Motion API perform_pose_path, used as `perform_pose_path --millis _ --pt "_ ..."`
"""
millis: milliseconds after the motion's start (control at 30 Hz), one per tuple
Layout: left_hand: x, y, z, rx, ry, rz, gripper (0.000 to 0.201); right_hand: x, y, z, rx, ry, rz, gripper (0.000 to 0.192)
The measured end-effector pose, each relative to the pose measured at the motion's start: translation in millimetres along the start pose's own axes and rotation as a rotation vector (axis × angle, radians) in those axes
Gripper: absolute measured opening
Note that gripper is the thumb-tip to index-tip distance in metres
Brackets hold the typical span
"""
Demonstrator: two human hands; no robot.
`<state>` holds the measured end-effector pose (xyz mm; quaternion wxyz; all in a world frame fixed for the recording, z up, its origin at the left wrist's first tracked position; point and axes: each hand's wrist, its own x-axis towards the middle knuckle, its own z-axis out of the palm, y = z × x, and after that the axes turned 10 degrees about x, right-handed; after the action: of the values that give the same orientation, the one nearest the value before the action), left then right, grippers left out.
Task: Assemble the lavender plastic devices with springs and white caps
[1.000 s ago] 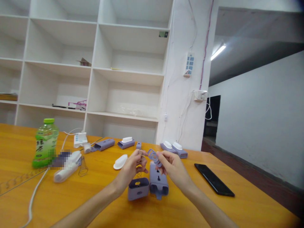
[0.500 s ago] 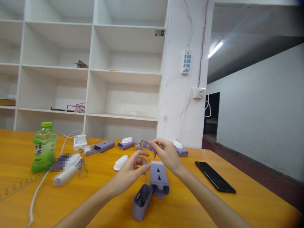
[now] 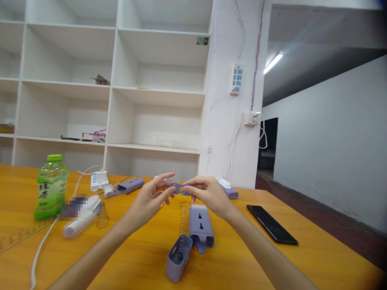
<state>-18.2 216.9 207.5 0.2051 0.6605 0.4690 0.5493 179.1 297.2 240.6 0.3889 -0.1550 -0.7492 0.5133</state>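
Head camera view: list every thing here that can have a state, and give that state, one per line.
Small flat purple plastic piece: pinched between left hand and right hand, above the table.
Open purple plastic housing: lying down, coiled metal spring sticking out.
Green plastic bottle: upright, capped.
Black phone: flat, screen dark.

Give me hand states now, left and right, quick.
Left hand: fingertips pinch one end of the small purple plastic piece.
Right hand: pinches the other end of it.
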Motion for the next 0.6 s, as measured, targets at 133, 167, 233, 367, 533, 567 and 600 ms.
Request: perform_pose_path --millis 133,167,233,367,533,567,600 --pt "-4 3 5.4 0.015 0.01 0.026 0.023 -2 7 9 0.064 0.074 0.027 0.028" --pt "-6 4 6.3 0.007 0.006 0.031 0.022 -3 7 11 0.069 0.087 0.021 0.029" --pt "-7 7 7.4 -0.017 0.014 0.029 0.021 -6 5 14 0.052 0.145 -0.035 0.032" --pt "-6 11 6.8 -0.057 0.163 0.002 0.022 -21 1 13 -0.093 0.329 -0.187 0.035" --pt "-3 8 4.6 -0.126 0.253 0.003 0.024 -44 25 19 0.1 0.198 0.05 0.046" --pt "-3 7 4.6 -0.127 0.249 0.007 0.024 -47 31 22 0.179 0.169 0.083 0.049" --pt "-3 7 4.9 -0.121 0.241 0.011 0.025 -48 36 26 0.25 0.142 0.102 0.051"
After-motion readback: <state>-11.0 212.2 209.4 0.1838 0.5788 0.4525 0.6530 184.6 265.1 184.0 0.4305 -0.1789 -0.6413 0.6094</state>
